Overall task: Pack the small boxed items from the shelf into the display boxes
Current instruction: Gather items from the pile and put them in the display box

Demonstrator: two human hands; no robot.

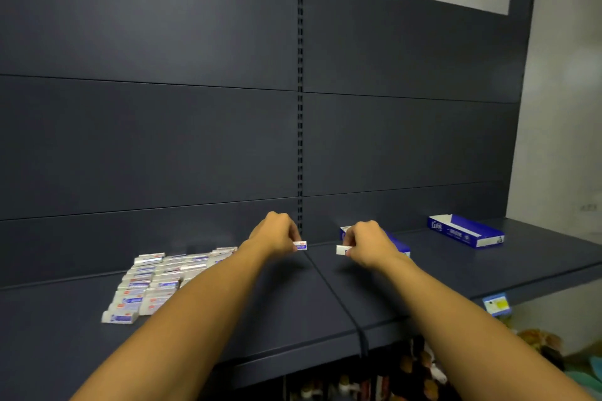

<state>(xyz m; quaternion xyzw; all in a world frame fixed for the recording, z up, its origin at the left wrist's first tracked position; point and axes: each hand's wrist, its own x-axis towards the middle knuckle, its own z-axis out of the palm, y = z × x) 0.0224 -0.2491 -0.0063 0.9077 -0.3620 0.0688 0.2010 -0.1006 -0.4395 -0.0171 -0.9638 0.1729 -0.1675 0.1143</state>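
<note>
hands — left (277, 234) pinches small box (300, 245) | right (366, 242) pinches another box (342, 250) | near display box (399, 244)

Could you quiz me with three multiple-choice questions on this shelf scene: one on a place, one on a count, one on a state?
1. Where do the loose small boxed items lie?
A. left part of the shelf
B. inside the far display box
C. on the floor

2. How many blue display boxes show?
A. one
B. two
C. four

3. What is the left hand doing?
A. resting flat
B. pinching a small box
C. pointing upward

Answers:
1 A, rows lie left of both arms on the shelf.
2 B, the far display box and one behind the right hand.
3 B, a white box sits at its fingertips.
</note>
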